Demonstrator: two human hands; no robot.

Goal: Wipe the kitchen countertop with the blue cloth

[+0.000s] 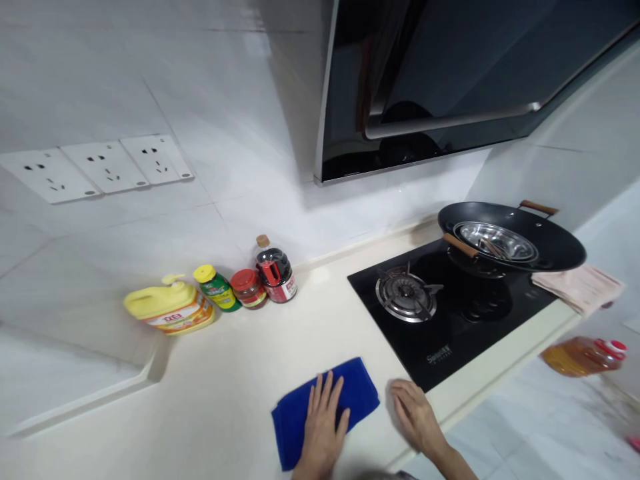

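Note:
A folded blue cloth (290, 420) lies flat on the pale countertop (235, 400). My left hand (324, 423) presses down on it with fingers stretched out and slightly apart. To the right, beside the front left corner of the black gas stove (425, 370), my right hand (416, 415) rests on the counter. Its fingers are bent and close together, and I see nothing in them. The stove's left burner (406, 292) is uncovered, a short way beyond my right hand.
By the wall stand a yellow detergent jug (173, 308), a green bottle (219, 290), a red-lidded jar (249, 290) and a dark sauce bottle (277, 270). A wok (560, 247) holding metal bowls (495, 240) sits on the right burner, near a pink cloth (580, 287). A range hood (450, 80) hangs above.

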